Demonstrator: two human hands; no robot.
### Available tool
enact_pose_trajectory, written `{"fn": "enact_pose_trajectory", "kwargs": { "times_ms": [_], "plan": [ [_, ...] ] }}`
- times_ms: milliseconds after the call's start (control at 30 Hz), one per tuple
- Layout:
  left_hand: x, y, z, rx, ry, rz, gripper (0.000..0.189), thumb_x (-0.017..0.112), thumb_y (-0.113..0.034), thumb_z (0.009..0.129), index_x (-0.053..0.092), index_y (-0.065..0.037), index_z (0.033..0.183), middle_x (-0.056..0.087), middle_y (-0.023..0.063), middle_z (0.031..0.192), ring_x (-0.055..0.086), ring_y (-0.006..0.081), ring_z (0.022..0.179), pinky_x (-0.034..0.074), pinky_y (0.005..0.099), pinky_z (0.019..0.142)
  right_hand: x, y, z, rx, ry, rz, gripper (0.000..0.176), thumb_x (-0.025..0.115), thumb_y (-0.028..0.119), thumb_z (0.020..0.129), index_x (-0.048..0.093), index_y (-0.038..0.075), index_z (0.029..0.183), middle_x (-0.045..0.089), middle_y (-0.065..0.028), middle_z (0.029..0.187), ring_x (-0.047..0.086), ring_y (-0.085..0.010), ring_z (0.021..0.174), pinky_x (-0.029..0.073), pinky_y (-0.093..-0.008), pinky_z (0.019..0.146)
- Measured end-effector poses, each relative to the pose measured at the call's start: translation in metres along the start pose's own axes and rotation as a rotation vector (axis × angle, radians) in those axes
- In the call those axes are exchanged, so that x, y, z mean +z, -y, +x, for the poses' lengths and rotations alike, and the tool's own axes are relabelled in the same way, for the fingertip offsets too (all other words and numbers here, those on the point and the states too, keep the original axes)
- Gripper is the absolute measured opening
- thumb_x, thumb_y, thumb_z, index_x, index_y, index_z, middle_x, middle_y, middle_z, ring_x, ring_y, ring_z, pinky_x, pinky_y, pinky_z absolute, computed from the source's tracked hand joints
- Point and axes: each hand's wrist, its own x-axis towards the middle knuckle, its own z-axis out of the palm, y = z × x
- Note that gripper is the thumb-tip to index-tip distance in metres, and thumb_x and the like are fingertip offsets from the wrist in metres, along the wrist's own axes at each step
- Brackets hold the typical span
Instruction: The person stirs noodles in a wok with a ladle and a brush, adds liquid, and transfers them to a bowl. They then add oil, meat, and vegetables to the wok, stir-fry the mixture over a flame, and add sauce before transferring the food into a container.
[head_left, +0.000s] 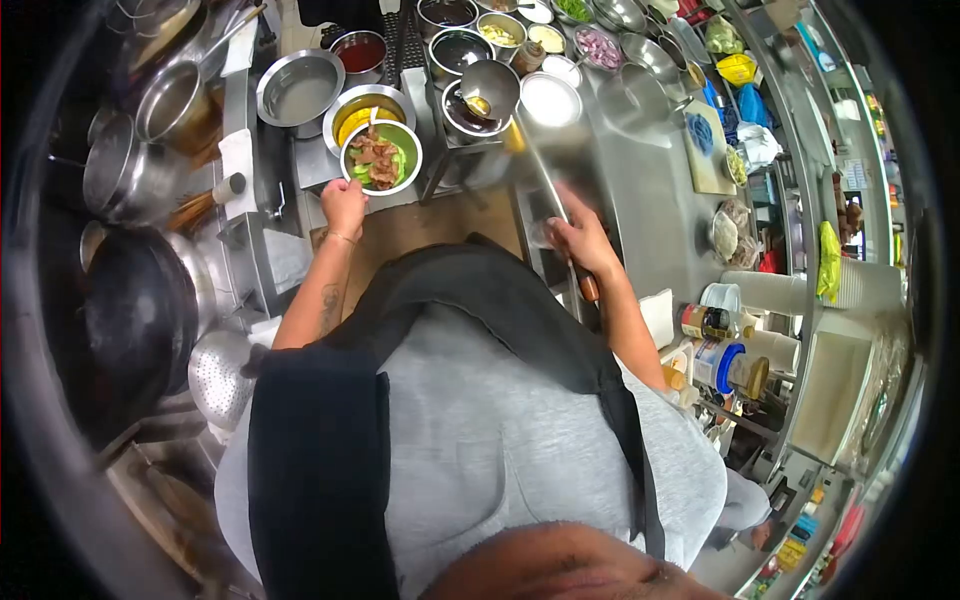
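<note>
My left hand [345, 207] grips the near rim of a metal bowl [411, 178] with its fingers closed. Sliced brown meat [376, 160] lies over green vegetables [398, 168] inside it. The bowl overlaps a larger basin of yellow liquid [352, 120] behind it. On the other side, my right hand [582, 238] is closed around the long handle of a ladle [490, 92], whose wooden end shows below the palm. The ladle's round head is over a pot of dark sauce [455, 118], partly covering it, with a little yellowish stuff in its cup.
Behind stand a bowl of cloudy liquid [300, 90], a pot of red sauce [360, 55] and a bowl of chopped purple onion [597, 48]. A white cutting board [708, 150] lies on the steel counter [640, 200] at right. A large black wok [140, 310] is at left.
</note>
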Motion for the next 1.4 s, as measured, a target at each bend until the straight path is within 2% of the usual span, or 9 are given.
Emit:
{"fn": "enact_pose_trajectory", "kwargs": {
  "times_ms": [100, 433, 533, 600, 733, 800, 867, 967, 1400],
  "plan": [
    [-0.005, 0.008, 0.015, -0.036, -0.034, -0.032, 0.019, 0.068, -0.011, 0.090, 0.064, 0.000, 0.074, 0.066, 0.0088, 0.063, 0.063, 0.0171, 0.054, 0.048, 0.0338, 0.052, 0.017, 0.029, -0.020, 0.040, 0.098, 0.561, 0.069, 0.057, 0.002, 0.098, 0.037, 0.015, 0.163, 0.048, 0.0036, 0.068, 0.038, -0.0067, 0.045, 0.037, -0.0265, 0.040],
    [-0.020, 0.033, 0.072, -0.094, -0.216, -0.025, 0.017, 0.071, -0.012, 0.086, 0.065, 0.000, 0.076, 0.067, 0.0111, 0.062, 0.066, 0.0203, 0.055, 0.051, 0.0360, 0.053, 0.092, 0.079, -0.002, -0.218, 0.229, -0.026, 0.073, 0.058, -0.001, 0.101, 0.030, 0.017, 0.166, 0.053, 0.0036, 0.070, 0.042, -0.0050, 0.046, 0.037, -0.0251, 0.041],
    [-0.037, 0.033, 0.077, -0.155, -0.263, -0.174, 0.014, 0.072, -0.009, 0.086, 0.064, 0.001, 0.081, 0.067, 0.0117, 0.063, 0.065, 0.0202, 0.055, 0.050, 0.0357, 0.053, 0.087, 0.097, 0.032, -0.094, 0.393, 0.117, 0.072, 0.058, 0.001, 0.100, 0.031, 0.016, 0.166, 0.059, -0.0022, 0.079, 0.052, -0.0099, 0.055, 0.045, -0.0266, 0.050],
    [-0.053, 0.031, 0.084, -0.161, -0.323, -0.141, 0.013, 0.072, -0.006, 0.086, 0.063, 0.001, 0.082, 0.066, 0.0113, 0.064, 0.065, 0.0202, 0.055, 0.049, 0.0354, 0.052, 0.098, 0.113, 0.058, 0.050, 0.470, 0.429, 0.073, 0.058, 0.004, 0.101, 0.029, 0.017, 0.166, 0.045, 0.0025, 0.063, 0.035, -0.0072, 0.041, 0.033, -0.0255, 0.037],
    [-0.083, 0.020, 0.072, -0.158, -0.391, -0.129, 0.015, 0.072, -0.008, 0.087, 0.063, 0.001, 0.080, 0.064, 0.0097, 0.062, 0.064, 0.0188, 0.055, 0.048, 0.0358, 0.051, 0.121, 0.156, 0.140, -0.033, 0.523, 0.373, 0.069, 0.057, 0.005, 0.098, 0.035, 0.012, 0.163, 0.046, 0.0025, 0.066, 0.038, -0.0053, 0.046, 0.032, -0.0209, 0.038],
    [-0.100, 0.015, 0.064, -0.170, -0.397, -0.185, 0.017, 0.072, -0.010, 0.088, 0.063, 0.001, 0.078, 0.063, 0.0084, 0.063, 0.062, 0.0177, 0.054, 0.047, 0.0339, 0.051, 0.145, 0.158, 0.218, -0.257, 0.453, -0.066, 0.070, 0.060, 0.003, 0.096, 0.037, 0.012, 0.162, 0.064, -0.0107, 0.075, 0.060, -0.0203, 0.053, 0.051, -0.0345, 0.049],
    [-0.114, 0.013, 0.055, -0.161, -0.405, -0.107, 0.020, 0.072, -0.011, 0.089, 0.062, 0.001, 0.077, 0.063, 0.0064, 0.065, 0.060, 0.0157, 0.053, 0.047, 0.0316, 0.051, 0.182, 0.149, 0.302, -0.711, 0.183, -0.598, 0.071, 0.063, 0.006, 0.091, 0.041, 0.007, 0.158, 0.074, -0.0248, 0.098, 0.074, -0.0380, 0.083, 0.059, -0.0463, 0.076],
    [-0.127, -0.004, 0.038, -0.150, -0.476, -0.217, 0.018, 0.070, -0.011, 0.092, 0.063, 0.000, 0.079, 0.063, 0.0048, 0.067, 0.059, 0.0137, 0.054, 0.046, 0.0298, 0.052, 0.220, 0.169, 0.375, -0.438, 0.323, -0.621, 0.074, 0.066, 0.009, 0.087, 0.043, 0.006, 0.157, 0.069, -0.0309, 0.121, 0.067, -0.0455, 0.113, 0.054, -0.0491, 0.099],
    [-0.176, -0.027, -0.034, -0.219, -0.810, -0.420, 0.007, 0.071, -0.006, 0.095, 0.065, -0.003, 0.092, 0.062, 0.0026, 0.077, 0.058, 0.0126, 0.067, 0.048, 0.0256, 0.063, 0.245, 0.143, 0.484, -0.602, 0.453, -0.586, 0.070, 0.069, 0.009, 0.091, 0.043, 0.005, 0.156, 0.065, -0.0286, 0.134, 0.063, -0.0414, 0.127, 0.050, -0.0431, 0.107]
  ]
}}
